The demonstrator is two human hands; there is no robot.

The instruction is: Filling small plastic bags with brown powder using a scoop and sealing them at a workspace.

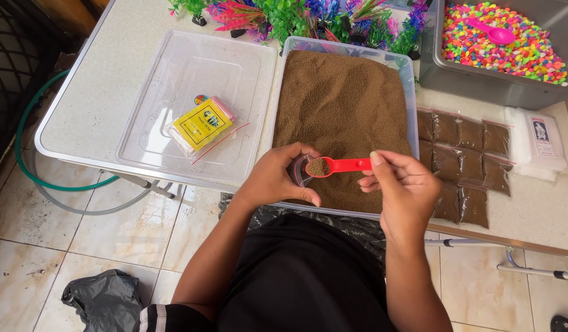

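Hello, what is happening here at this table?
A person holds a red spoon full of brown granules in the right hand, over a clear bin of the same granules. The left hand holds a small clear bag at the spoon's bowl. Filled bags lie to the right.

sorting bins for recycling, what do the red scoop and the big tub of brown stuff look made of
Red scoop, held in the right hand: likely moulded plastic, by its uniform glossy colour. Tub: clear, slightly frosted plastic; the tabletop shows through its rim. Brown granules: fine, matte and grainy, perhaps pellets or sand.
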